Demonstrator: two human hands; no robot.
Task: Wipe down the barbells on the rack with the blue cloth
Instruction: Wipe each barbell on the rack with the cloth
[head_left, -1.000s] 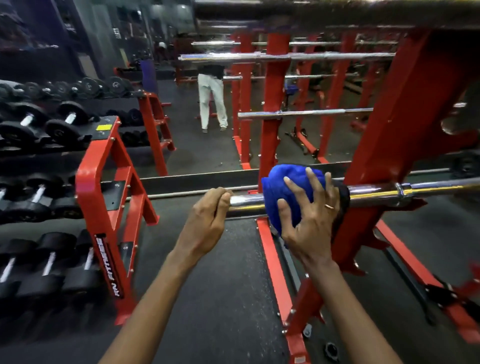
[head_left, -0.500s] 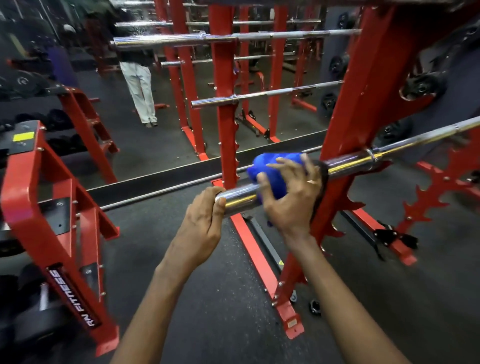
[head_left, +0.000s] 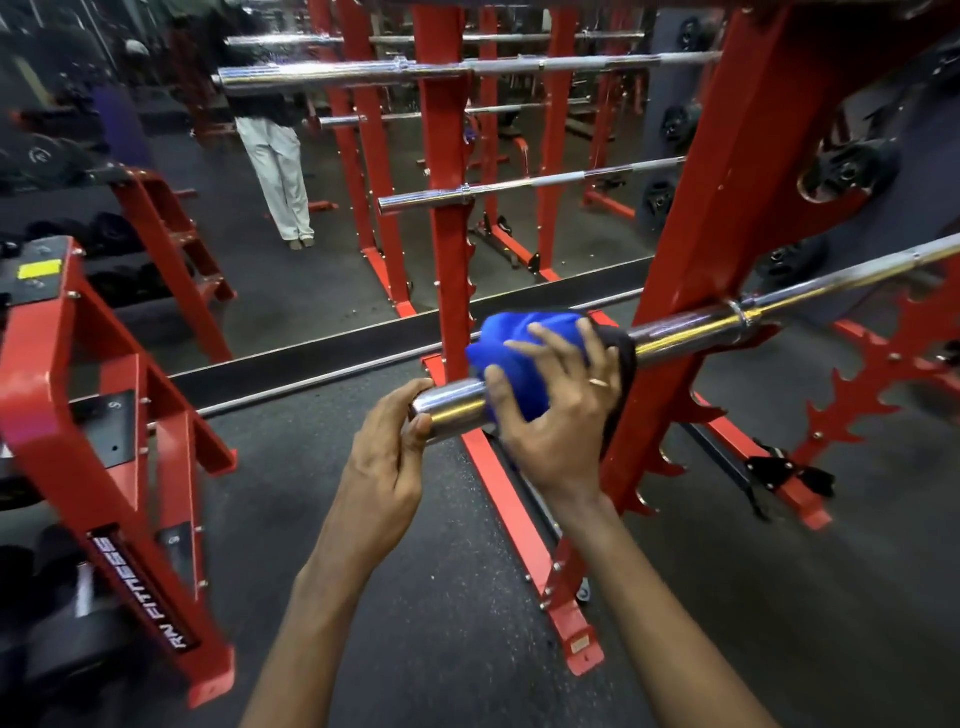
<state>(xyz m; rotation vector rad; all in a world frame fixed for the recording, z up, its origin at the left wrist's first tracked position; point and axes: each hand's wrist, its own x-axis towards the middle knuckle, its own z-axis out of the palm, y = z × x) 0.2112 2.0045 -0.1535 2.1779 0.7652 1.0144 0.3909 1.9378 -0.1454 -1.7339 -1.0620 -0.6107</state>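
A chrome barbell (head_left: 691, 327) lies across the red rack (head_left: 691, 260), its sleeve end pointing toward me. My left hand (head_left: 387, 457) grips the very end of the sleeve. My right hand (head_left: 558, 410) wraps the blue cloth (head_left: 514, 348) around the sleeve just right of the left hand, fingers spread over the cloth. Two more barbells rest higher on the rack, one at the top (head_left: 415, 73) and one in the middle (head_left: 519, 184).
A red dumbbell rack (head_left: 104, 415) stands at the left with dark dumbbells. A mirror behind reflects a person in white trousers (head_left: 278, 171). Weight plates (head_left: 847, 166) hang at the right. The rack's toothed red base (head_left: 883, 384) lies on the dark floor at right.
The view has swung left to right and down, so the bar now slopes up to the right. My right hand with the cloth has shifted slightly along the sleeve; my left hand keeps its grip on the end.
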